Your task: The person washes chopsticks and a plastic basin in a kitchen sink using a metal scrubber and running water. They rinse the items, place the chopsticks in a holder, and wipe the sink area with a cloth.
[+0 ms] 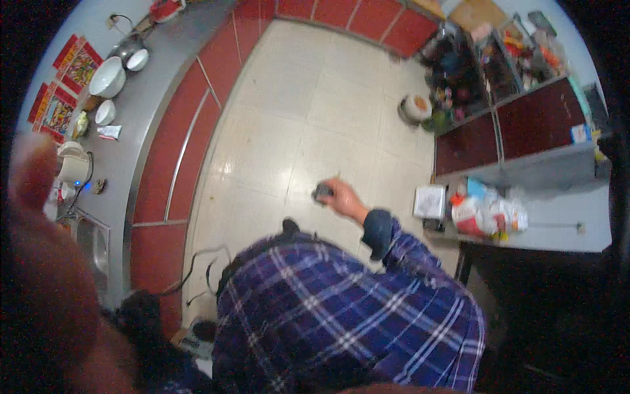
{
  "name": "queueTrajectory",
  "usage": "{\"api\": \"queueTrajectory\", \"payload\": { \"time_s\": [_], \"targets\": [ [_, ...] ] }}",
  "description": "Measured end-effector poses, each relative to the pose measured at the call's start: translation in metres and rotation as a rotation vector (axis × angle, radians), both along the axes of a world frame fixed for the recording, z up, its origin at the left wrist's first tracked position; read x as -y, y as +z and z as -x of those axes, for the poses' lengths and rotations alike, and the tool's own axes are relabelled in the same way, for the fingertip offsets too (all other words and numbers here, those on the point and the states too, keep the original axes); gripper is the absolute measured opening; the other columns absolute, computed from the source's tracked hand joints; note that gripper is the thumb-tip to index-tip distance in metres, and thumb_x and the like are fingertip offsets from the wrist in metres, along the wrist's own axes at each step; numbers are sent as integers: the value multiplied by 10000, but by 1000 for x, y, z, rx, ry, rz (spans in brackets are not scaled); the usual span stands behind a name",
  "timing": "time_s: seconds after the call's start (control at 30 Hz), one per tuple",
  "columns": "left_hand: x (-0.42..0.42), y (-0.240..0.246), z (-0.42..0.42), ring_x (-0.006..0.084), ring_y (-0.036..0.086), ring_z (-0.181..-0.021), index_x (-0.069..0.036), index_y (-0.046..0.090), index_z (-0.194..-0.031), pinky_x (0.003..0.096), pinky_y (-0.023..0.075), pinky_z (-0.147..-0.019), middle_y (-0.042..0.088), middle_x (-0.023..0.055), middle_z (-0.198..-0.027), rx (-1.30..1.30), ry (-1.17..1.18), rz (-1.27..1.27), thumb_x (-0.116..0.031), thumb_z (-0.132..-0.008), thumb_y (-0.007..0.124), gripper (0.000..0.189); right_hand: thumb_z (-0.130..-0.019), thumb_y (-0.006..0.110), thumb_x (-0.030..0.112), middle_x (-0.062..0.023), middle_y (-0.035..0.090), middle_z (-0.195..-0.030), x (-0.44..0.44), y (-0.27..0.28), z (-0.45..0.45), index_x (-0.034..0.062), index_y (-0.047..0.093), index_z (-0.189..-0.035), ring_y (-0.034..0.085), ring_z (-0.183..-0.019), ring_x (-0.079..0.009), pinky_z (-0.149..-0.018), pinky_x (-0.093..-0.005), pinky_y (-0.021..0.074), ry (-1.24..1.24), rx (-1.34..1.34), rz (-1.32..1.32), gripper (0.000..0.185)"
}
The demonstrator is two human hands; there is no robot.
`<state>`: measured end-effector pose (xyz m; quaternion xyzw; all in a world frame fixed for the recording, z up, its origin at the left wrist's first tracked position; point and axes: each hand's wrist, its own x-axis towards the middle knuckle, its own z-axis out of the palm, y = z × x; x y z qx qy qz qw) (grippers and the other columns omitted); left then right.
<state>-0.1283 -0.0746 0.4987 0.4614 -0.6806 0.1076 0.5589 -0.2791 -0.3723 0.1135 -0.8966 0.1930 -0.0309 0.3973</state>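
My right hand [343,196], at the end of a plaid sleeve with a dark cuff, is closed around a small dark object [322,193] over the tiled floor. What that object is, I cannot tell. Close to the camera at the far left looms my left hand [54,236], large, dark and blurred, and its fingers cannot be made out clearly. Behind it lies the metal counter with a sink [93,241]. My plaid shirt [344,315] fills the lower middle of the view.
White bowls [108,77], a cream-coloured appliance [74,161] and a cable stand on the left counter [118,128] above red cabinets. Plastic bags [487,212] and a white box [429,201] sit at the right. A crowded shelf [492,98] and a round container [416,108] are farther back.
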Motion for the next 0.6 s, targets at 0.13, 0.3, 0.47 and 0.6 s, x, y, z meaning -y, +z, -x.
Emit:
{"api": "queueTrajectory", "payload": {
  "time_s": [0.13,0.3,0.47,0.6],
  "targets": [
    [-15,4,1,267,652,-1083,30,546,-1336,417,504,-986,621,188,-1250,-34,-71,-35,-35,-907,628,441,-837,749,303,-179,648,-1025,-17,-8,25,49,673,-1142,634,-972,-356,-861,-422,515,-143,-4,-71,403],
    [-10,15,-23,265,651,-1086,25,548,-1339,414,509,-979,614,187,-1264,17,-207,-30,-41,-908,631,444,-846,749,290,-183,653,-1060,-55,-19,48,46,671,-1150,634,-1001,-347,-879,-409,513,-246,16,-13,397],
    [10,24,-47,262,650,-1090,21,549,-1342,410,513,-973,608,186,-1277,92,-334,6,-47,-909,635,447,-829,781,284,-173,650,-1080,-93,-30,77,59,669,-1160,636,-1002,-344,-880,-419,518,-353,-46,-2,415],
    [30,34,-63,260,649,-1092,17,550,-1345,408,517,-968,603,185,-1288,157,-422,-19,-52,-910,638,449,-833,786,281,-171,648,-1059,-101,-28,89,55,669,-1150,634,-994,-342,-873,-423,517,-284,-86,-62,407]
  ]
}}
